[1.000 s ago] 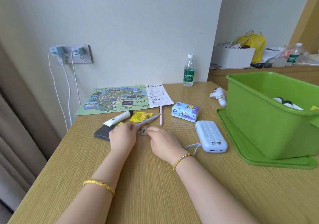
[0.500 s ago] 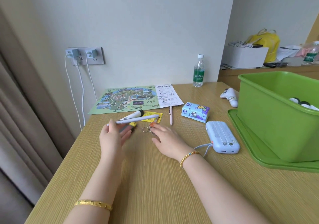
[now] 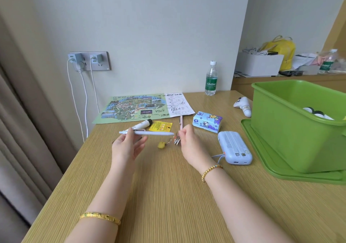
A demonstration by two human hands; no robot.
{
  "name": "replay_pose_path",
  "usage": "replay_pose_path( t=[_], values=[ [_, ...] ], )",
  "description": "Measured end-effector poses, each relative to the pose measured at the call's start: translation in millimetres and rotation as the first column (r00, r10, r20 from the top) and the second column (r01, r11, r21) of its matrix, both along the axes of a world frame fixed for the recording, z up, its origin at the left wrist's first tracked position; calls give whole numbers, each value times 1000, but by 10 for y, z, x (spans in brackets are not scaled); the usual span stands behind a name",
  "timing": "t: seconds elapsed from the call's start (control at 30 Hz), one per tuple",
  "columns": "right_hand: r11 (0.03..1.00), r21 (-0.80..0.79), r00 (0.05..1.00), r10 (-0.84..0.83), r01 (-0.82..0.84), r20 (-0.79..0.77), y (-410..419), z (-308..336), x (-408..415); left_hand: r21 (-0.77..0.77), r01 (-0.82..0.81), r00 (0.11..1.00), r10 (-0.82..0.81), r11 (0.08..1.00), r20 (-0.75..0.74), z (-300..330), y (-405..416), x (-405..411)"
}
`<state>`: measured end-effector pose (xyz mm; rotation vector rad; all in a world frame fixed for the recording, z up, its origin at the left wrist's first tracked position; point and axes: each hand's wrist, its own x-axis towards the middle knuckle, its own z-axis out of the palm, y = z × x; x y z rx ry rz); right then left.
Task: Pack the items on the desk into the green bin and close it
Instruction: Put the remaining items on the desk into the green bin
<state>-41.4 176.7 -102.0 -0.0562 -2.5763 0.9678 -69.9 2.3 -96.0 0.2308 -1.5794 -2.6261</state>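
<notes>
A pale pen (image 3: 148, 133) is held level above the desk (image 3: 168, 196) by the left hand (image 3: 125, 149), pinched near its left end between thumb and fingertips; the remaining fingers are loosely spread and the palm is turned toward the right. The left forearm reaches in from the near edge, with a gold bangle (image 3: 100, 217) at the wrist. The right hand (image 3: 191, 145) is raised just to the right of the pen's tip, its fingers curled around a bunch of keys (image 3: 177, 141). A small yellow charm (image 3: 161, 145) hangs from the keys on a short chain, on or just above the desk; which cannot be told. A beaded bracelet (image 3: 211, 170) is worn on the right wrist. The two hands are held apart, with the pen spanning most of the gap between them.

The green bin (image 3: 292, 126) stands open at the right side of the desk, seated on its green lid (image 3: 265, 160), with a few items visible inside. A blue power bank (image 3: 234, 147) lies just left of the lid, near the right hand. Farther back lie a tissue pack (image 3: 207, 121), a pink pen (image 3: 181, 122), a yellow sachet (image 3: 160, 126), a white tube (image 3: 141, 125) and a printed map (image 3: 142, 107). A white controller (image 3: 243, 106) lies beside the far left corner of the bin, and a water bottle (image 3: 211, 78) stands against the far wall.
</notes>
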Motion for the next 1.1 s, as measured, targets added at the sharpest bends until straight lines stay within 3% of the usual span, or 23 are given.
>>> replay_pose_path(
  t=[0.1, 0.17, 0.23, 0.27, 0.37, 0.43, 0.57, 0.7, 0.8, 0.9, 0.97, 1.1],
  values=[
    [898, -429, 995, -98, 95, 16, 30, 106, 14, -19, 13, 1000, -13, 1000, 1, 47, 80, 28],
    [668, -739, 994, -101, 91, 30, 58, 201, 29, 28, 25, 1000, -25, 999, -16, 123, 186, 56],
    [501, -860, 988, -151, 101, 28, 133, 334, 73, 86, 65, 997, -62, 994, -37, 251, 347, 103],
    [499, -860, 979, -204, 111, 8, 191, 404, 106, 106, 92, 995, -86, 990, -53, 325, 443, 130],
    [711, -694, 915, -346, 111, -208, 427, 664, 272, 156, 153, 983, -135, 976, -122, 610, 763, 222],
    [795, -596, 859, -381, 116, -341, 636, 880, 414, 136, 178, 973, -154, 974, -170, 835, 994, 284],
    [823, -552, 781, -430, 134, -452, 1167, 1338, 725, -29, 258, 920, -254, 966, -300, 1245, 1538, 466],
    [845, -430, 663, -522, 318, -536, 1717, 1601, 1005, -249, 239, 841, -329, 938, -430, 1510, 2161, 714],
    [840, -300, 696, -542, 452, -470, 2066, 1646, 1097, -488, 98, 773, -376, 867, -512, 1553, 2570, 855],
    [830, 14, 801, -535, 558, -268, 2246, 1606, 1130, -757, -46, 715, -508, 651, -481, 1438, 2864, 939],
    [793, 154, 806, -568, 590, -164, 2310, 1565, 1142, -823, -52, 713, -556, 566, -428, 1360, 2977, 960],
    [761, 75, 763, -631, 644, -143, 2381, 1526, 1159, -831, -102, 679, -572, 547, -460, 1314, 3091, 937]
  ],
)
